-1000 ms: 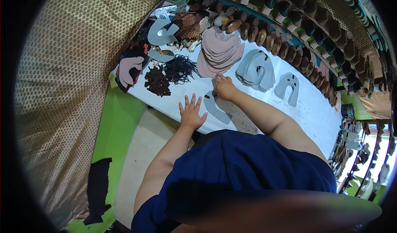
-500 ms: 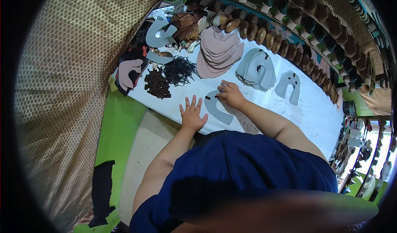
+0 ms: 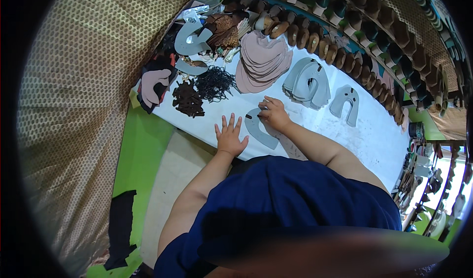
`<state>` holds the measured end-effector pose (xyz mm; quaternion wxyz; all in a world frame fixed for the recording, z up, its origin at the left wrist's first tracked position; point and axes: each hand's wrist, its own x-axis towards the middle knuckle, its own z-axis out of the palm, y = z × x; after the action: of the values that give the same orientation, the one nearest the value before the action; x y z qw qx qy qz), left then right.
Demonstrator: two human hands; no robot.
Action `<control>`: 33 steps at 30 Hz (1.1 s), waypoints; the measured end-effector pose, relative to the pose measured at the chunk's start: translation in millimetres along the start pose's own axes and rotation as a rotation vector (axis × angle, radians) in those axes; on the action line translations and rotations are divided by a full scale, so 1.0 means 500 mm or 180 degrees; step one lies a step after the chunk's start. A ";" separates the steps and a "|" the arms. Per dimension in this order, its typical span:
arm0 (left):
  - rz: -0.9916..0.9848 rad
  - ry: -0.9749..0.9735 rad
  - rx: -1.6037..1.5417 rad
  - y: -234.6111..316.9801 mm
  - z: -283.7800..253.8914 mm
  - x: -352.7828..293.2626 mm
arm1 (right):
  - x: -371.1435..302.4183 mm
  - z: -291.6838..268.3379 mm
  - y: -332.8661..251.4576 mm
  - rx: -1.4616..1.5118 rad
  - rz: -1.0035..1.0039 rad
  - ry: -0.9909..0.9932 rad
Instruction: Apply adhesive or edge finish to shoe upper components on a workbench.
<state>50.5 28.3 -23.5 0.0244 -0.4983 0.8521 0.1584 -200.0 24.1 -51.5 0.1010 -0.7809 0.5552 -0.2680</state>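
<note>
On the white table, a grey U-shaped piece (image 3: 261, 132), looking like a shoe upper cutting, lies between my two hands. One small dark tab (image 3: 249, 116) shows on its upper left part. My right hand (image 3: 277, 114) rests over the piece's upper right side, fingers bent and drawn together against it; anything under the fingertips is hidden. To the left, my left hand (image 3: 230, 140) lies flat near the table edge, fingers spread, holding nothing and apart from the piece. A similar grey piece (image 3: 337, 102) with dark tabs lies farther right, beside a stack of grey pieces (image 3: 294, 88).
Beyond my hands are a pile of pink cut pieces (image 3: 263, 63), a tangle of black strips (image 3: 214, 83) and a heap of dark brown tabs (image 3: 187, 99). Brown shoe lasts (image 3: 313, 42) line the table's far side. A patterned curtain (image 3: 84, 105) hangs at left.
</note>
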 end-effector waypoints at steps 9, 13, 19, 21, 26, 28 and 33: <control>-0.0044 -0.0111 -0.0013 0.005 -0.011 -0.001 | -0.058 -0.024 -0.023 -0.0618 -0.0129 -0.0166; -0.0044 -0.0136 -0.0040 0.005 -0.009 0.002 | -0.051 -0.024 -0.018 -0.0514 -0.0075 -0.0097; -0.0066 0.0160 -0.0397 0.023 -0.005 0.044 | -0.050 -0.025 -0.018 -0.0523 0.0018 -0.0169; 0.0014 0.0303 -0.0629 0.027 -0.008 0.065 | -0.051 -0.025 -0.017 -0.0450 0.0013 -0.0179; -0.0140 0.0266 -0.1245 0.031 -0.033 0.097 | -0.051 -0.026 -0.020 -0.0419 0.0000 -0.0205; -0.0126 0.0212 -0.1177 0.035 -0.050 0.101 | -0.052 -0.028 -0.020 -0.0443 0.0019 -0.0229; -0.0166 0.0321 -0.1282 0.034 -0.050 0.108 | -0.048 -0.027 -0.024 -0.0362 0.0031 -0.0193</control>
<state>11.8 -16.9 -6.5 -0.1143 -0.5223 0.7901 0.2996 -203.0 52.4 -41.9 0.0745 -0.7904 0.5699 -0.2117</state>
